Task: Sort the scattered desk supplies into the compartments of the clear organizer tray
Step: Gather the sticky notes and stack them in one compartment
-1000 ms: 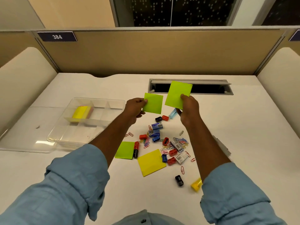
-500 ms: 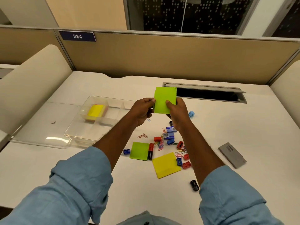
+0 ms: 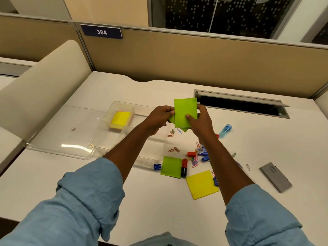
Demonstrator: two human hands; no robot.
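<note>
Both hands hold green sticky notes (image 3: 184, 110) stacked together above the desk, just right of the clear organizer tray (image 3: 99, 144). My left hand (image 3: 160, 118) pinches their left edge and my right hand (image 3: 200, 119) grips the right edge, thumb on the front. A corner of the back note sticks out below. The tray's far compartment holds a yellow sticky pad (image 3: 119, 119). On the desk lie another green note (image 3: 171, 166), a yellow note (image 3: 201, 186), coloured paper clips (image 3: 174, 149), and red (image 3: 191, 154) and blue (image 3: 157, 166) small clips.
The tray's clear lid (image 3: 58, 139) lies flat left of it. A grey flat case (image 3: 276, 176) lies at the right, a light-blue capped item (image 3: 225, 130) behind my right hand. An open cable slot (image 3: 241, 105) cuts the desk's back; partitions wall the desk.
A second ago each hand held one green note apart; they have come together into one stack held by both hands. My view has shifted, so the tray sits nearer the middle.
</note>
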